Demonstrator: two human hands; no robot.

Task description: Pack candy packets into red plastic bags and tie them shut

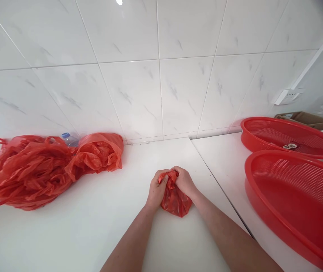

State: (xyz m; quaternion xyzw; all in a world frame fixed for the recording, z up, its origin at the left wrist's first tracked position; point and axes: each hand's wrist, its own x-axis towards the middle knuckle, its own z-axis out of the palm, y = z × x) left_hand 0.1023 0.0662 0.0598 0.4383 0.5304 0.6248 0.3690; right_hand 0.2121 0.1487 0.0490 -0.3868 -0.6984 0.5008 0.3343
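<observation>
A white tiled wall fills the far half of the view, and a white table runs below it, with a seam to the right of the hands. On the right of the table sit 2 red baskets: the near basket is the larger in view, and the far basket lies just beyond it with a small dark item on its mesh. A brown box shows behind the far basket, and a white socket sits on the wall above it. At the far left lies a pile of crumpled red plastic bags, with a bottle poking out behind it. In the near middle, a small red bag rests on the table, its top bunched up. The left hand and right hand are together, both closed on the bag's gathered top, fingers touching each other.
</observation>
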